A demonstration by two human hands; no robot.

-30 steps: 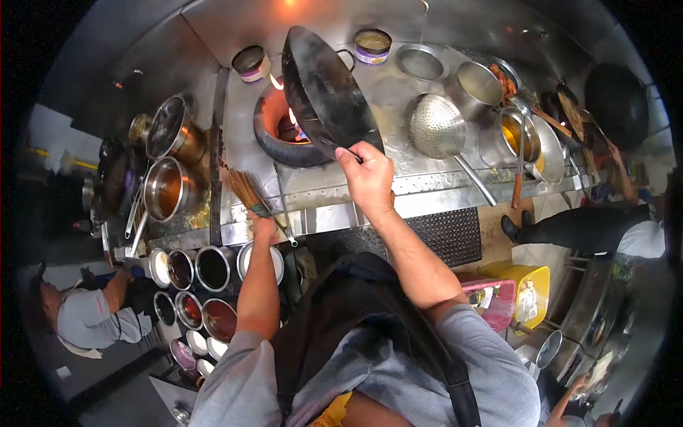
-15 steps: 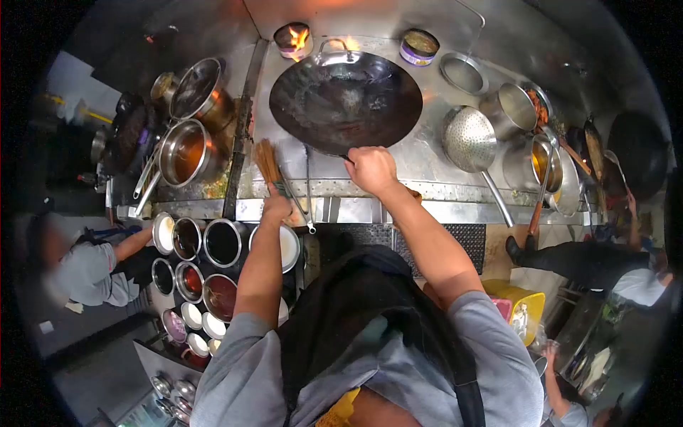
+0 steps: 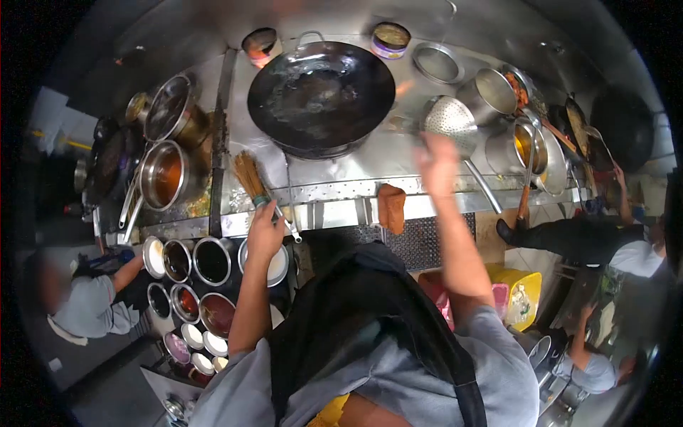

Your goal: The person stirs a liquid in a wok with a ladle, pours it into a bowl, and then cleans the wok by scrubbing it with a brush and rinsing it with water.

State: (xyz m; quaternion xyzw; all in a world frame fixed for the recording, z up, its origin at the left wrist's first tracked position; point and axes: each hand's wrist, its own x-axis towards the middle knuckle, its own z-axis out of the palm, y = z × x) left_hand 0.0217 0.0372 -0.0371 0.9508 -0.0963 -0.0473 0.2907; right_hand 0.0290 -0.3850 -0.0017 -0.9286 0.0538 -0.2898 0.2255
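Observation:
In my left hand (image 3: 265,226), closed at the counter's front edge, is the handle of a bamboo wok brush (image 3: 249,175), its bristles pointing up and left over the steel. A black wok (image 3: 320,99), wet and shiny inside, sits on the stove in front of me. Smeared by motion, my right hand (image 3: 437,167) is just left of a perforated strainer ladle (image 3: 451,122) and overlaps its lower edge; its fingers cannot be made out. A folded brown cloth (image 3: 391,208) hangs over the front edge between my hands.
Pots with handles (image 3: 169,174) stand at left, above several sauce containers (image 3: 213,260). More pots (image 3: 491,92) and a ladle (image 3: 529,153) are at right. Two tins (image 3: 390,40) stand behind the wok, flame by one. Other people (image 3: 92,302) work at both sides.
My right hand has let go of the wok's near edge and moved right to the strainer ladle. The brush stays in my left hand. The whole view has shifted slightly.

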